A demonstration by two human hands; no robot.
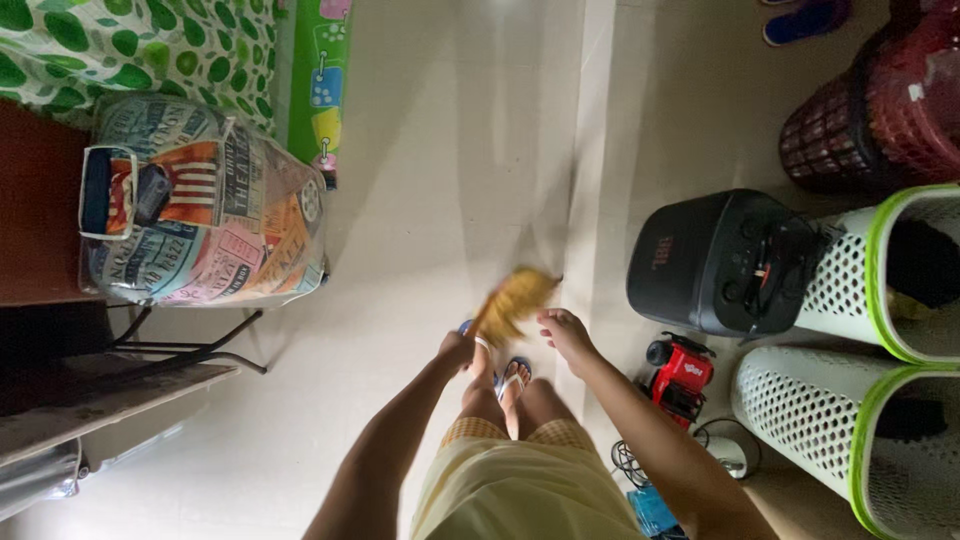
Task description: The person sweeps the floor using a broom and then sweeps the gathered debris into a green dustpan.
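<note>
My left hand [458, 349] grips the lower end of a yellow cloth-like thing [514, 298], which is blurred and hangs in the air above the pale tiled floor [440, 180]. My right hand [566, 332] is just to its right with the fingers apart, close to the yellow thing's edge; contact is unclear. Below the hands are my legs and feet in flip-flops [512, 374], and my yellow shorts.
A large printed plastic bag [200, 205] lies at the left by a dotted green cloth [120, 45]. A black speaker [715, 262], a red toy car [680, 375], white mesh baskets [830, 280] and dark red baskets [870, 110] line the right.
</note>
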